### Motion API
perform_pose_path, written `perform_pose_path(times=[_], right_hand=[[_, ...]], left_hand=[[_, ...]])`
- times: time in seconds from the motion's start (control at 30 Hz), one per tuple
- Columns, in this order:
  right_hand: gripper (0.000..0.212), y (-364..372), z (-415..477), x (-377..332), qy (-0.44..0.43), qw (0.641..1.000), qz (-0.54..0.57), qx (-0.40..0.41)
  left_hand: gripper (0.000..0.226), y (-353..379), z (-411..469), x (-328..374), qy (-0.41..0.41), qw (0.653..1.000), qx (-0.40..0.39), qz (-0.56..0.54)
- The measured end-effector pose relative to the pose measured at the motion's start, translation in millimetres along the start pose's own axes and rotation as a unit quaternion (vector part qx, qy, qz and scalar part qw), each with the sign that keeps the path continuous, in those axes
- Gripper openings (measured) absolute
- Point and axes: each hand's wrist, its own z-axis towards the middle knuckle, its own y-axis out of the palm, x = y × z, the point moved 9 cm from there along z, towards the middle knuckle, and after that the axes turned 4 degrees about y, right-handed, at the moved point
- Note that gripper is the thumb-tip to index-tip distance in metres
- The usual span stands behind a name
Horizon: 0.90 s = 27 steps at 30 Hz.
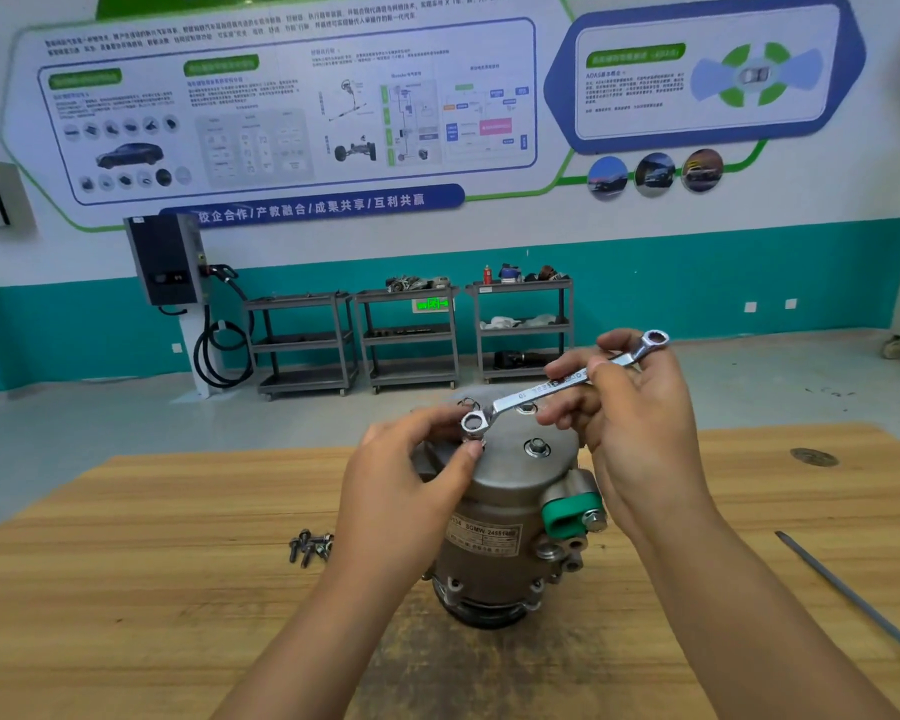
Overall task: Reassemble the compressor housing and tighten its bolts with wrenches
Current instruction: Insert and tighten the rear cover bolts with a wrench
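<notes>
A grey metal compressor (505,517) stands upright on the wooden table (126,589), with a green port cap on its right side. A bolt (537,448) sits in its top cover. A silver double ring wrench (557,384) lies slanted over the cover, its lower ring on a bolt at the cover's left. My right hand (630,407) pinches the wrench shank near the upper end. My left hand (411,475) touches the lower ring and the bolt under it with thumb and fingertips.
Several loose bolts (310,547) lie on the table left of the compressor. A long thin metal rod (853,597) lies at the right edge. Three grey shelf carts (409,337) and a wall-mounted charger (170,259) stand at the far wall.
</notes>
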Motion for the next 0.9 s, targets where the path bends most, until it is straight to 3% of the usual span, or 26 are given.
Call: perform_pose_path(times=[0.3, 0.43, 0.53, 0.73, 0.9], right_hand=[[0.022, -2, 6, 23, 0.065, 0.997, 0.025, -0.023], [0.02, 2, 8, 23, 0.069, 0.993, 0.033, -0.087], [0.016, -2, 10, 23, 0.077, 0.985, 0.037, -0.148], [0.017, -8, 6, 15, 0.041, 0.961, -0.072, -0.265], [0.031, -5, -6, 14, 0.072, 0.903, -0.205, -0.371]], left_hand=[[0.014, 1, -5, -12, -0.001, 1.0, 0.022, -0.004], [0.037, 8, -10, -27, -0.052, 0.996, -0.004, -0.077], [0.039, 10, -13, -27, -0.042, 0.994, -0.006, -0.096], [0.042, 12, -18, -33, -0.028, 0.993, -0.003, -0.112], [0.046, 10, -19, -36, -0.028, 0.992, 0.017, -0.118]])
